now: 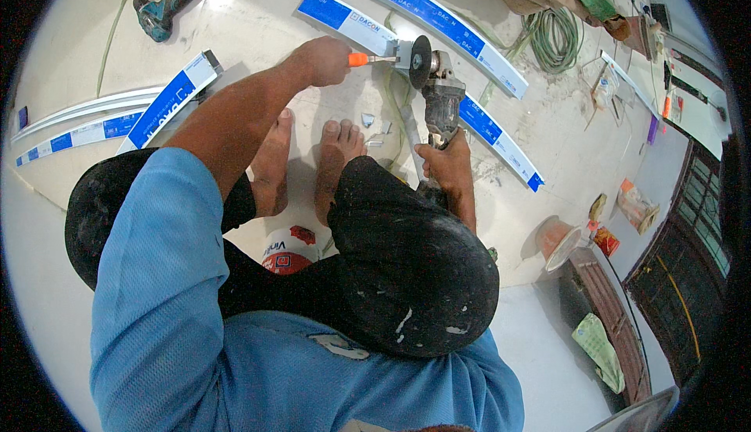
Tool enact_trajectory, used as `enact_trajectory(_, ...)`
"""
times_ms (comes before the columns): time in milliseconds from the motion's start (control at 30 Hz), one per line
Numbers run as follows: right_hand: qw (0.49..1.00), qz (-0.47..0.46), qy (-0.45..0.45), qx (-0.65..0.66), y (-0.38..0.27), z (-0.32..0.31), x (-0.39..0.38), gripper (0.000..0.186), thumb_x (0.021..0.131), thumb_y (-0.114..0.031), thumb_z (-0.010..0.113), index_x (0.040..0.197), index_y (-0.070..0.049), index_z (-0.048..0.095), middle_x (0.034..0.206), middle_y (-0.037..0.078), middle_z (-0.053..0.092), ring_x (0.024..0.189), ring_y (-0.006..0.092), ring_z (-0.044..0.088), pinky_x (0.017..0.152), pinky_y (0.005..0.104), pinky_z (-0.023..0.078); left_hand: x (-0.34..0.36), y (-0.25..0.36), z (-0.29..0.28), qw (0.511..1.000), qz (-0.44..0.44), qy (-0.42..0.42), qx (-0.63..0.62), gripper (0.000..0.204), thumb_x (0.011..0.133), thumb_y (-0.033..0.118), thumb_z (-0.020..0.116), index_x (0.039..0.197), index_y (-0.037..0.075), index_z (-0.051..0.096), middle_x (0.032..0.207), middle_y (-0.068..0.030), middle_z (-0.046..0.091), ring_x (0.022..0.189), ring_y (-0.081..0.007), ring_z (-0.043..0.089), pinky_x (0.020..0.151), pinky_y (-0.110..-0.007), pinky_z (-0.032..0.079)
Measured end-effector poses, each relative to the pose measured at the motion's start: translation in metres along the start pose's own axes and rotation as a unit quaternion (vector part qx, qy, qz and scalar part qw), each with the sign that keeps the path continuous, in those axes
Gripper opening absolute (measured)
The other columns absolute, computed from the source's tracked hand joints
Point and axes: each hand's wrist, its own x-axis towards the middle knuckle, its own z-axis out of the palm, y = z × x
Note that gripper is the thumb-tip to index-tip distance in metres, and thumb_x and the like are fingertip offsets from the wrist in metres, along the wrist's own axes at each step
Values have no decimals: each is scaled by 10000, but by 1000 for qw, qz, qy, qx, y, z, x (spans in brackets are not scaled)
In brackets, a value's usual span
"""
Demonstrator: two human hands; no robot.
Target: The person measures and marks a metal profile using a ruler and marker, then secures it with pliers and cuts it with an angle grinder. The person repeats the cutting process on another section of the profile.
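My left hand (325,62) is closed on an orange-handled tool (358,60), whose metal shaft reaches to a small metal piece (400,54) at the end of a blue-and-white strip (344,21). Beside that piece is the dark disc (419,60) of an angle grinder (443,106), gripped from below by my right hand (446,154). Another blue-and-white strip (501,142) runs diagonally under and right of the grinder. Small metal offcuts (368,121) lie on the pale floor near my bare feet (338,150).
A cordless drill (160,17) lies at upper left, several long strips (86,127) at left, another long strip (438,21) beyond my hands. A coiled hose (551,41) is at upper right. A bucket (289,250) is between my legs; tubs (557,242) and a plank (614,322) are at right.
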Motion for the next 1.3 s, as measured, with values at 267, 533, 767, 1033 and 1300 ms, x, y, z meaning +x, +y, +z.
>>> enact_trajectory(267, 1000, -21, -3, -1, -6, 1, 3, 564, 825, -67, 846, 1249, 37, 489, 836, 120, 670, 563, 178, 647, 462, 363, 520, 2, -2, 2, 1000, -8, -4, -2, 294, 1005, 313, 695, 1054, 31, 763, 1052, -229, 781, 1024, -435, 757, 958, -552, 595)
enact_trajectory(533, 999, 2, -1, -32, -8, 1, 5, 613, 864, -15, 831, 1350, 37, 462, 851, 108, 652, 557, 173, 636, 455, 351, 514, -8, 14, -16, 998, -50, -10, -29, 238, 956, 205, 701, 1074, 21, 796, 1088, -228, 793, 1048, -394, 774, 948, -516, 611)
enact_trajectory(767, 999, -40, 4, -35, -17, -6, 10, 638, 838, -35, 851, 1339, 51, 465, 836, 106, 658, 547, 187, 634, 458, 352, 514, 2, 4, 2, 1000, -7, 1, 10, 276, 993, 306, 689, 1023, 40, 758, 1020, -234, 787, 1018, -431, 766, 936, -559, 605)
enact_trajectory(1033, 993, -27, 2, 114, -22, -5, -21, 584, 840, -76, 853, 1295, 8, 497, 835, 95, 668, 573, 171, 643, 492, 343, 537, -18, 16, 2, 992, -37, 117, -16, 281, 1002, 223, 677, 1221, 48, 658, 1055, -212, 743, 1021, -411, 747, 907, -575, 587)
enact_trajectory(1300, 997, -14, 43, 64, -3, -17, -34, 642, 826, -108, 863, 1332, 29, 493, 866, 112, 685, 586, 171, 650, 509, 345, 543, -19, 33, -5, 962, -12, 222, 157, 332, 961, 264, 763, 1211, 91, 628, 1105, -132, 670, 1039, -334, 694, 870, -491, 557)
